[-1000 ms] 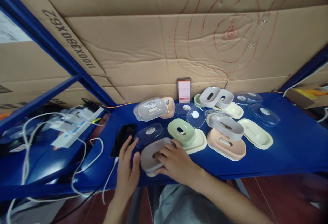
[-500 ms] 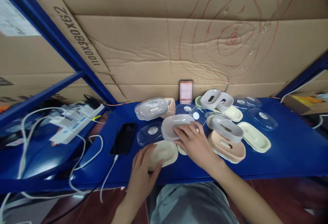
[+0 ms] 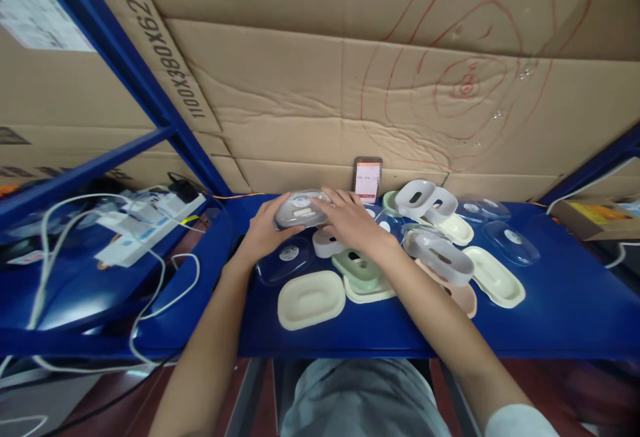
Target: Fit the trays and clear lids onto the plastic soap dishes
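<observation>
Both of my hands are at the back left of the blue shelf, around a grey soap dish [image 3: 301,212] with a clear lid and a round sticker. My left hand [image 3: 267,227] grips its left end, thumb along the near side. My right hand [image 3: 350,218] holds the right end, fingers over the top. Just below the right hand sits another grey soap dish [image 3: 325,243], partly covered. A cream oval tray [image 3: 311,300] lies flat at the front. Beside it, a green slotted insert [image 3: 357,269] rests over a second cream tray.
A clear lid [image 3: 285,258] lies at left. Grey dishes [image 3: 445,260], a peach dish [image 3: 465,298], cream trays [image 3: 497,277] and more lids [image 3: 513,242] crowd the right. A phone [image 3: 368,178] leans on the cardboard [image 3: 280,90]. The power strip [image 3: 145,233] and cables are at far left.
The cream tray and the grey dish are out of my hands and on the shelf. Both hands have moved up and left onto the lidded grey dish. The view has shifted slightly.
</observation>
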Available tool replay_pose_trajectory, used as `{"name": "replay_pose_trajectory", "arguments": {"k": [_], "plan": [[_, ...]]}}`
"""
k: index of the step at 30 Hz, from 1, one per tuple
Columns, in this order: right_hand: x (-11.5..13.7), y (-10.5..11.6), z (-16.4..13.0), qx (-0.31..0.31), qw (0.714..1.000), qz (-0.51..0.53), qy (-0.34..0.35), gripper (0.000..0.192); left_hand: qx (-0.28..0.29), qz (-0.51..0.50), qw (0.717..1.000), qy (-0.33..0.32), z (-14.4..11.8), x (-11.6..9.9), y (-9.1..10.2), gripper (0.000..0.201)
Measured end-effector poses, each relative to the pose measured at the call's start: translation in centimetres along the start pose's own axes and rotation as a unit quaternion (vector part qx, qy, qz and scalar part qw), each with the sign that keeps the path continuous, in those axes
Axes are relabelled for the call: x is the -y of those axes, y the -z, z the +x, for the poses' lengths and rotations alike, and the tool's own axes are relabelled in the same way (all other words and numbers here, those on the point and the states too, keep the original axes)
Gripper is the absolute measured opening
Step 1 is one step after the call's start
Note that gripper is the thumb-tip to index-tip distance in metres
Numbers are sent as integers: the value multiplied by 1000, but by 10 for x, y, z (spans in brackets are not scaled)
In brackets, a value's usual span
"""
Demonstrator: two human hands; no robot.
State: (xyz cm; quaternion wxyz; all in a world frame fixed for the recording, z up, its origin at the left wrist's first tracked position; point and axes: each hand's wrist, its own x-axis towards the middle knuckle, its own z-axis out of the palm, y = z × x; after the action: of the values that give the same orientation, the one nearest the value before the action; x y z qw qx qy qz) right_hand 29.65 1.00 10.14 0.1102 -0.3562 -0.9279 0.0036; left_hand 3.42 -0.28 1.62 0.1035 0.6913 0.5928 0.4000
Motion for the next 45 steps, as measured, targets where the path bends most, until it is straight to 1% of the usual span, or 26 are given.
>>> {"name": "replay_pose_trajectory", "arguments": {"k": [2, 5, 7, 8, 10, 11, 12, 15, 17, 20, 22, 25, 27, 31, 33, 35, 37, 39, 40, 41, 45], "plan": [[-6, -4, 22, 16, 999, 40, -4, 78, -7, -15, 1000, -5, -7, -2, 2, 93], [-18, -8, 36, 30, 991, 132, 20, 74, -15, -62, 998, -5, -12, -7, 7, 99], [-28, -6, 35, 33, 977, 205, 41, 68, -10, -114, 993, -3, -12, -8, 12, 105], [-33, -4, 32, 34, 970, 236, 40, 63, -4, -144, 990, -3, -11, -8, 14, 108], [-40, 5, 26, 41, 960, 276, 18, 51, 7, -199, 980, -2, -10, -5, 19, 113], [-42, 10, 23, 48, 959, 280, 1, 46, 6, -221, 975, 5, -10, -2, 21, 114], [-43, 16, 19, 58, 960, 274, -17, 41, 1, -239, 971, 17, -10, 1, 23, 110], [-37, 30, 13, 75, 970, 221, -62, 35, -26, -251, 966, 57, -9, 10, 20, 82], [-29, 34, 12, 58, 980, 177, -67, 35, -43, -240, 967, 72, -8, 13, 11, 70], [-15, 34, 14, 31, 991, 120, -47, 39, -70, -209, 972, 80, -5, 16, -2, 67], [-10, 31, 16, 34, 993, 103, -41, 42, -88, -187, 975, 79, -4, 16, -5, 69], [-10, 28, 17, 51, 993, 98, -42, 32, -113, -162, 977, 80, -3, 18, -2, 74], [-13, 26, 17, 64, 992, 94, -45, 29, -118, -154, 977, 86, -4, 20, 4, 74], [-18, 16, 22, 80, 992, 73, -67, 34, -91, -152, 979, 101, -3, 25, 10, 65], [-22, 4, 26, 85, 991, 57, -88, 37, -83, -152, 979, 105, -2, 25, 10, 63], [-26, -10, 31, 93, 989, 45, -107, 44, -82, -147, 980, 106, -1, 24, 8, 60], [-30, -25, 34, 105, 987, 39, -117, 59, -76, -137, 982, 102, -1, 21, 7, 57], [-33, -37, 38, 115, 986, 38, -117, 78, -63, -127, 986, 90, -2, 17, 5, 56], [-34, -42, 39, 116, 986, 38, -112, 84, -55, -122, 988, 82, -2, 14, 5, 55], [-35, -45, 40, 114, 987, 39, -106, 84, -48, -117, 989, 74, -3, 12, 5, 55], [-37, -51, 43, 87, 991, 36, -91, 61, -33, -91, 994, 54, -4, 7, 5, 52]]}}
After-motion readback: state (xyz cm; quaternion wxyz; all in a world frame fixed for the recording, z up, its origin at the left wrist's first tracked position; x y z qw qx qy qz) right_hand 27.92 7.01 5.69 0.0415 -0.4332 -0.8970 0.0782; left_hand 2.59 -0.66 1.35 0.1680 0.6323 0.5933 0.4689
